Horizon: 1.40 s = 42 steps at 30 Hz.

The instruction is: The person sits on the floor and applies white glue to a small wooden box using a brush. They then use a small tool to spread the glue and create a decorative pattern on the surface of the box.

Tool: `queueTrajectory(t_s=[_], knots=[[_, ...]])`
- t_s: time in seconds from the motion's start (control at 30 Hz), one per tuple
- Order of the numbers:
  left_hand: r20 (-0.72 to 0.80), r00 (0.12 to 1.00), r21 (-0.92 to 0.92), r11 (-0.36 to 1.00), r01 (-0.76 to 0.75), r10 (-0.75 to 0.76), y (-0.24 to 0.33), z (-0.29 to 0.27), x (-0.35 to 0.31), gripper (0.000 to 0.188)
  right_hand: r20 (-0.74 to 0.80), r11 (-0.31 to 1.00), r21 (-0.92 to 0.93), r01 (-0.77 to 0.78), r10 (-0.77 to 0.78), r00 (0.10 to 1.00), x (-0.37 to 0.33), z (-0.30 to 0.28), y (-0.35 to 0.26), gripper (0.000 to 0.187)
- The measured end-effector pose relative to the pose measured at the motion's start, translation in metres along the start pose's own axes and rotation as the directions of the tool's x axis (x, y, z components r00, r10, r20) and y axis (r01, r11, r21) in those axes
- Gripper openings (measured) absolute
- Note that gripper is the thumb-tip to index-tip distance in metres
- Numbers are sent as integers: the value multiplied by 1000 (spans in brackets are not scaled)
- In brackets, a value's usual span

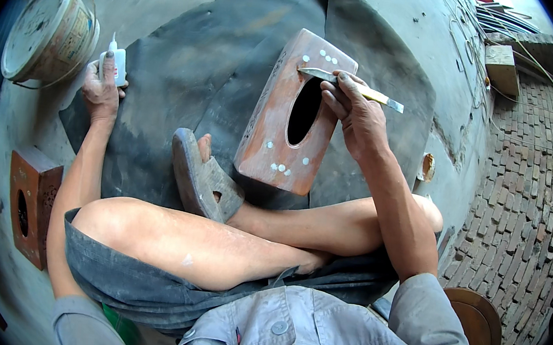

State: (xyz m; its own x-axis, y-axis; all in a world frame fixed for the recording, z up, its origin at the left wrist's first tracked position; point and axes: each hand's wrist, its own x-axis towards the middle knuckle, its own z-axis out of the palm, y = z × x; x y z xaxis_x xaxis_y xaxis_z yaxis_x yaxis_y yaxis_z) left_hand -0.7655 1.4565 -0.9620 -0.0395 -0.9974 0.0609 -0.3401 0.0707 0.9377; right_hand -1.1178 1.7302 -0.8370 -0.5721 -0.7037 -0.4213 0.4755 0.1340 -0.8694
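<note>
- Head view: the right hand [359, 117] is closed around a slim knife with a grey metal blade and a pale yellow handle [375, 95], thumb and fingers pinching it where blade meets handle.
- The blade points left across the top of a reddish-brown, rectangular wooden box [275, 114], its tip at a small dark brown mark near the box's upper left edge; whether metal meets wood there, I cannot tell.
- The left hand [101, 93], well apart from the box, grips a small white plastic bottle [121, 63] with its narrow nozzle pointing away from the person.
- The box lies tilted in front of the person, a dark oval opening [305, 112] in its top face and pale round dots [282, 168] toward both ends.
- Beneath it spreads a dark grey, creased sheet [178, 79].
- A worn grey sandal [202, 176] on the person's foot is just beside the box's near end.
- Beyond the left hand is a pale, lidded bucket [33, 29]; nearer the person, beside the left forearm, a darker red-brown box [38, 217] with an oval opening.
- Farther right runs brown brick paving [512, 199].
</note>
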Motion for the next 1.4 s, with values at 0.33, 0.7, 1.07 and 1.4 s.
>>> queueTrajectory(t_s=[0.33, 0.7, 1.07, 1.4], knots=[[8, 1000, 32, 999, 16, -16, -1, 0, 1, 56, -19, 1000, 12, -14, 15, 1000, 3, 7, -5, 33], [-6, 1000, 25, 1000, -4, 5, -5, -2, 3, 58, -14, 1000, -4, 3, -3, 1000, 5, 4, -2, 29], [3, 1000, 64, 998, 6, -6, -4, 1, 3, 60, 75, 983, 38, 181, -183, 980, -8, -7, -11, 26], [-15, 1000, -2, 1000, -14, 14, -4, -5, 2, 62, 268, 591, -461, 662, -618, 739, -97, 2, 12, 22]])
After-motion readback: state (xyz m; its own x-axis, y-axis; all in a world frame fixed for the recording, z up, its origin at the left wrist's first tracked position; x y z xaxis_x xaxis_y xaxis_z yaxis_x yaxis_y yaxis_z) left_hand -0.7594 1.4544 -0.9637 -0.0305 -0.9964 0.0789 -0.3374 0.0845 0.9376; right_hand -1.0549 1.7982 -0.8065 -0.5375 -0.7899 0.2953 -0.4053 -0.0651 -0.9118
